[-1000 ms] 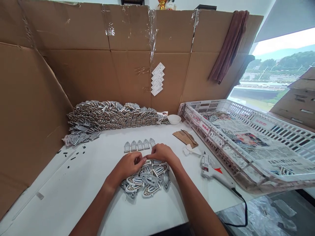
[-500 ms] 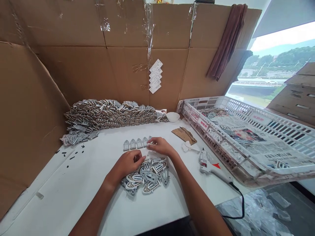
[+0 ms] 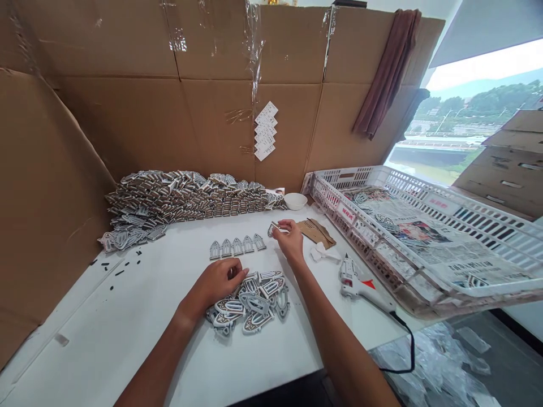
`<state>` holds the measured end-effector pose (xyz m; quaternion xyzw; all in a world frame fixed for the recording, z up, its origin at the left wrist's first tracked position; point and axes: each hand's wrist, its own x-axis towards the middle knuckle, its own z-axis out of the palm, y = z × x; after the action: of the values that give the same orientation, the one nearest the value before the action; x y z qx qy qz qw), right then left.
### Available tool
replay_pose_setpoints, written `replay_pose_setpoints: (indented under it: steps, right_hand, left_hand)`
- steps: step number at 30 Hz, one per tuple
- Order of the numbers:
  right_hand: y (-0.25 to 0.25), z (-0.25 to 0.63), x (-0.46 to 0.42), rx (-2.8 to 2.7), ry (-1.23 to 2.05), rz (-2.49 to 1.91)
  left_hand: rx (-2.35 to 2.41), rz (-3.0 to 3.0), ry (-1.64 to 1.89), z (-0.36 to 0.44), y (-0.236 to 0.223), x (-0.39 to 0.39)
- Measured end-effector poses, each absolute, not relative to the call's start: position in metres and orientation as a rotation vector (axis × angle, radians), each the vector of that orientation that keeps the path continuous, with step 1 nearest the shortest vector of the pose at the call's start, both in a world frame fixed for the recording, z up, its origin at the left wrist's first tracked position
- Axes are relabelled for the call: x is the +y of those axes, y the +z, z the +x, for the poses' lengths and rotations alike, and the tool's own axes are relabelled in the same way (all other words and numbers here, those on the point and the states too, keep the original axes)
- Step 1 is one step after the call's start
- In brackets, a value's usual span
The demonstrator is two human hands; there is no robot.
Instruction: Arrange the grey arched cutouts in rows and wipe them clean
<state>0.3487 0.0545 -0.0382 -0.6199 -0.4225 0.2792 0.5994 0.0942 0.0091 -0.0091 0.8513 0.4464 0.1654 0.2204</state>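
My right hand (image 3: 290, 242) reaches past the right end of a row, its fingertips pinching a small grey arch-shaped frame piece (image 3: 271, 229) close to the white table. Several similar arched pieces (image 3: 237, 246) stand side by side in that row, a little to the left. My left hand (image 3: 221, 281) rests at the upper left edge of a loose heap of arched pieces (image 3: 257, 304), some with brown scroll patterns. Its fingers are curled, thumb against forefinger, and whatever they may hold is hidden.
A big stack of the same pieces (image 3: 182, 198) lines the cardboard wall (image 3: 139, 124). To the right are a white bowl (image 3: 295, 201), a cardboard scrap (image 3: 316, 233), a glue gun (image 3: 360, 287) with its cord, and a white plastic crate (image 3: 382, 249) lined with newspaper.
My right hand has moved right and away from me, from the end of the row to beyond it, with an arched piece now showing at its fingertips. My left hand stays almost in place.
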Motion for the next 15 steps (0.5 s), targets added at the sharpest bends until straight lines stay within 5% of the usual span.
replay_pose_setpoints:
  steps: [15]
  right_hand:
    - [-0.053,0.344,0.055,-1.244,0.505,-1.586]
  left_hand:
    - [1.241,2.328,0.444,0.094,-0.003,0.005]
